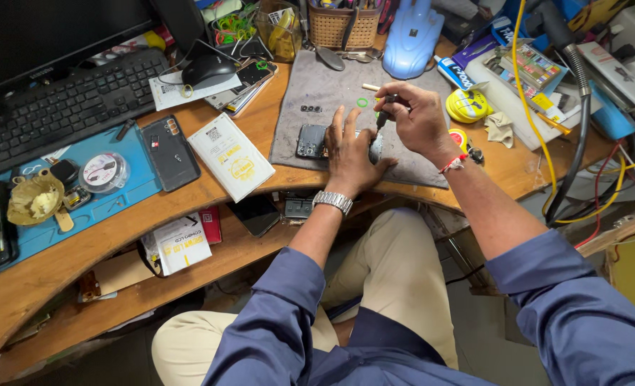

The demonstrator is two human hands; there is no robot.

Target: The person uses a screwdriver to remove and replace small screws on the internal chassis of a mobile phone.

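Left hand pressed flat, fingers spread, on opened smartphone lying on grey work mat — right hand pinches a small screwdriver, tip down just beside the phone.

One camera only, worn on the person's head, looking steeply down and forward over lap and arms onto the surface, close, about arm's reach.
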